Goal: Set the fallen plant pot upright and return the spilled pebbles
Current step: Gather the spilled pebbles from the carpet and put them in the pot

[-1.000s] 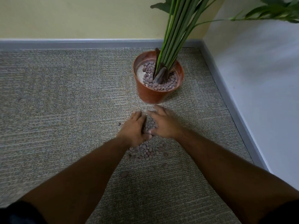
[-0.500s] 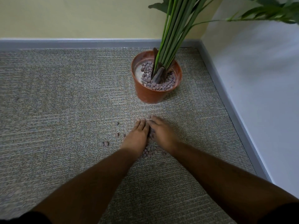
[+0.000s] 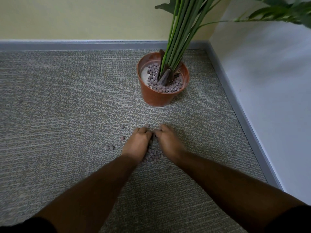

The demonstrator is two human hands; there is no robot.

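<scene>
Both hands sit nearer the person now vs a sec ago, further from the plant pot (image 3: 158, 96). Left hand (image 3: 137, 145) and right hand (image 3: 168, 142) are pressed closer, fingertips curled down and touching, where they lay flatter and more spread before. The pebble heap (image 3: 152, 156) between them is tighter, less scattered toward the wrists. A few loose pebbles (image 3: 109, 147) now show on the carpet (image 3: 58, 115) left of the left hand, not in sight 1 s ago.
</scene>
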